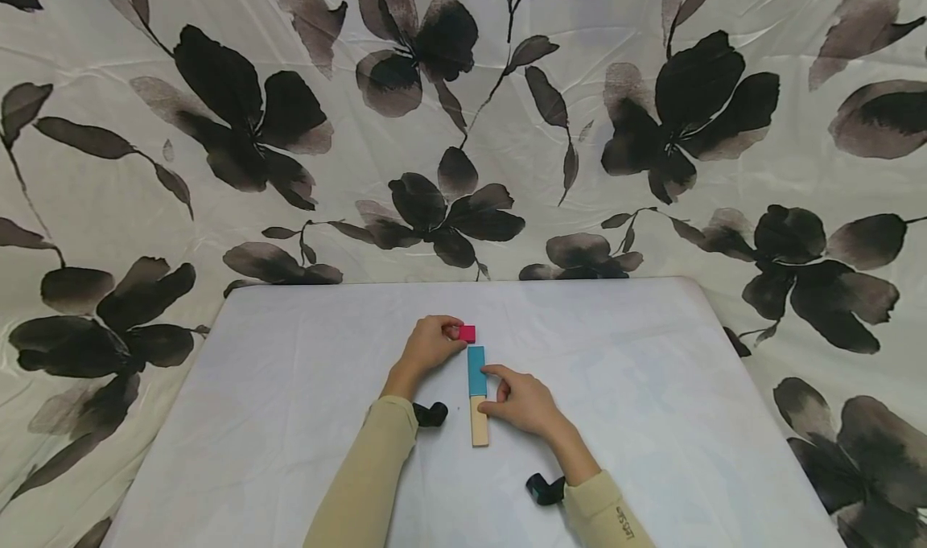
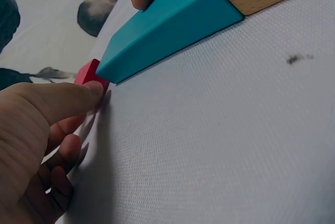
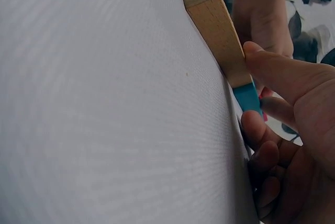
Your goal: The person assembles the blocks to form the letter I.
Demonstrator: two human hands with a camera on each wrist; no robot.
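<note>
My left hand (image 1: pixel 432 342) pinches a small red block (image 1: pixel 467 334) between thumb and fingers, just beyond the far end of a blue block (image 1: pixel 475 369). In the left wrist view the red block (image 2: pixel 88 71) sits close to the blue block's (image 2: pixel 167 25) corner. End to end with the blue block lies a plain wooden block (image 1: pixel 479 427), its near end marked "49" in the right wrist view. My right hand (image 1: pixel 527 401) touches both from the right: index finger on the blue block, thumb on the wooden block (image 3: pixel 220 38), the other fingers bent.
A white table (image 1: pixel 290 451) bears the blocks, with a small dark mark (image 2: pixel 294 58) near them. Behind it hangs a floral cloth (image 1: pixel 550 170). A black device (image 1: pixel 431 414) is on the left wrist and another (image 1: pixel 545 490) on the right.
</note>
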